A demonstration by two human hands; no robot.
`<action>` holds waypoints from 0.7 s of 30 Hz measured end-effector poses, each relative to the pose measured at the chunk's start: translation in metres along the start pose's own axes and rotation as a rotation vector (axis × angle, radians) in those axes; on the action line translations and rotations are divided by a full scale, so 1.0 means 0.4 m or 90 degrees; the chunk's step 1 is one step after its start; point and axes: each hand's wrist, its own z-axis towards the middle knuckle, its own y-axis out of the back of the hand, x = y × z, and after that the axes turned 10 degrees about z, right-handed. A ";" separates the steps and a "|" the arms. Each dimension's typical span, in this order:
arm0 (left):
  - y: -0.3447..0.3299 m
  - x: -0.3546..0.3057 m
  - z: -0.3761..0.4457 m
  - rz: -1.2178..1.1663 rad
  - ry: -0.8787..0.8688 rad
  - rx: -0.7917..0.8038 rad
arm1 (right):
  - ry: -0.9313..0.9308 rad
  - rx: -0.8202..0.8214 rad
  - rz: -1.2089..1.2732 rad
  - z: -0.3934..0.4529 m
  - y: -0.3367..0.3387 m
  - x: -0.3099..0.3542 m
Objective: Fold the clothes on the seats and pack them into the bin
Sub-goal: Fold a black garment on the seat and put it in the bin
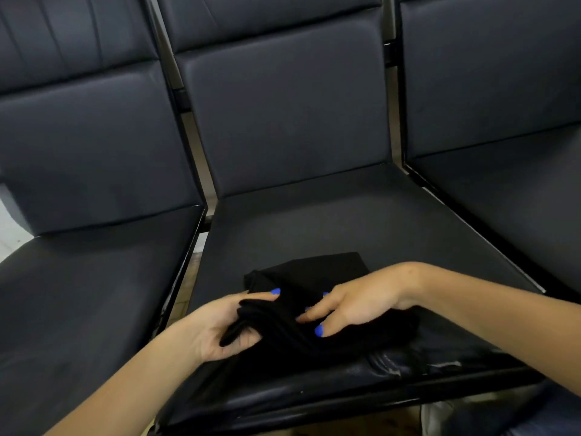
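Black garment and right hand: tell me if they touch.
Touching. The head view shows the right hand lying on the black garment, fingers extended across the fabric.

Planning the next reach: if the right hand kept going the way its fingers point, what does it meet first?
Probably the left hand: the right hand points leftward across the black garment it rests on. Depth is uncertain.

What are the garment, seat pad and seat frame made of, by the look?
Garment: soft black fabric, matte, possibly knit; it bunches into ribbed folds where the left hand grips it.
Seat pad: smooth dark leather or vinyl, cannot tell which; low sheen, with creased, glossy wear at the front edge.
Seat frame: black, glossy, hard-edged, probably painted metal.
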 end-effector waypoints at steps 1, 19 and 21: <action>-0.016 0.001 -0.009 0.007 0.012 0.014 | 0.000 -0.013 0.036 -0.015 0.009 -0.005; -0.047 0.028 -0.026 0.330 -0.216 -0.118 | -0.175 -0.356 0.424 -0.030 0.069 -0.164; -0.054 0.033 -0.024 0.305 -0.209 -0.128 | -0.166 -0.362 0.466 -0.042 0.073 -0.170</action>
